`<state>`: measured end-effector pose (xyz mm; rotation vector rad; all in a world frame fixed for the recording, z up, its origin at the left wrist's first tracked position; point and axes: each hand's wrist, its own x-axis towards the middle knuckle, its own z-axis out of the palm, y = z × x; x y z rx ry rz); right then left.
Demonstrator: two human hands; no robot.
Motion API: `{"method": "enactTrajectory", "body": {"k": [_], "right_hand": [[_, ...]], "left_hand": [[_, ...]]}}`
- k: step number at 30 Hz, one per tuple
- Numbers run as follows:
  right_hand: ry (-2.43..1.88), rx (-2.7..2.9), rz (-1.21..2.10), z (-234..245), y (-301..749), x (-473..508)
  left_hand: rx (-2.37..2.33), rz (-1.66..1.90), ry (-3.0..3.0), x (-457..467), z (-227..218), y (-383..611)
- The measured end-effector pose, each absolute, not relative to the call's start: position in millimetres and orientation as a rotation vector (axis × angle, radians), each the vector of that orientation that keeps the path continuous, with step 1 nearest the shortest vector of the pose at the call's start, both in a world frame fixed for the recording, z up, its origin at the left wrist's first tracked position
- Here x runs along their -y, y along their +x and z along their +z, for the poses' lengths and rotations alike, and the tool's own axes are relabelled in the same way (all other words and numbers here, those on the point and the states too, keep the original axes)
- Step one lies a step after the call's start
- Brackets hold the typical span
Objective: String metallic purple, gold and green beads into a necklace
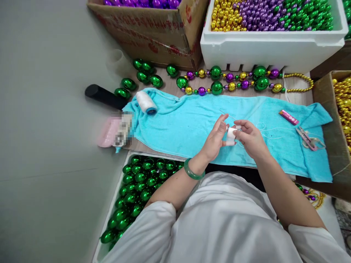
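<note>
Over the turquoise towel (181, 124), my two hands meet around a small white roll of tape (231, 134). My right hand (251, 140) pinches the roll between thumb and fingers. My left hand (214, 142) is right beside it, fingers stretched out and apart, with white wrapping around a finger. White wrapping also shows on a right fingertip. A thin needle-like piece (226, 114) lies just beyond the fingertips. Loose white thread (270, 130) trails over the towel to the right. A lighter-like pink stick (289, 117) and small scissors (307, 138) lie near the towel's right end.
A thread spool (146, 102) rests on the towel's left end. Behind it run a bead necklace (216, 87) and loose green beads (156, 81). A cardboard box (153, 36), a white foam box (268, 49) and a right-hand box (323, 106) hold beads. Green beads (139, 186) fill a lower-left tray.
</note>
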<state>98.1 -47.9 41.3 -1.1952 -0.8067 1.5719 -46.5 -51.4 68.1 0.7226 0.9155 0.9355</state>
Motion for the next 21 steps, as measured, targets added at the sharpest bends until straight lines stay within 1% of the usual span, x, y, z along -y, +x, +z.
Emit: {"method": "enactTrajectory", "body": {"k": [11, 17, 21], "right_hand": [[-1.056, 0.897, 1.483, 39, 104, 51], [-1.116, 0.955, 1.368, 48, 104, 51], [-1.202, 1.11, 1.309, 48, 117, 49]], "left_hand": [[-1.002, 0.839, 0.723, 48, 74, -38], [-1.024, 0.838, 0.778, 43, 71, -35], [-1.065, 0.763, 0.873, 38, 66, -29]]}}
